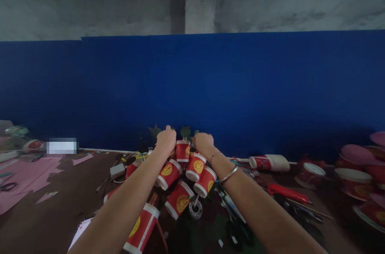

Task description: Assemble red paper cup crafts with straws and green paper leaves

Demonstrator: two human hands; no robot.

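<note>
Both arms stretch forward over a cluster of red paper cups with yellow round prints, some tilted and leaning together. My left hand is closed, fingers curled away from view, just left of the topmost red paper cup. On that cup's other side my right hand is also closed. What either hand grips is hidden. Small green and red bits show at the top cup's rim. Dark green shapes stand behind the hands. Below hang or lie more cups, including a tilted cup, beside a white tape roll.
Pink paper sheets lie at left with scissors. On the right are black-handled scissors, a red-handled knife, a lying stack of cups and more cups. A blue panel rises behind.
</note>
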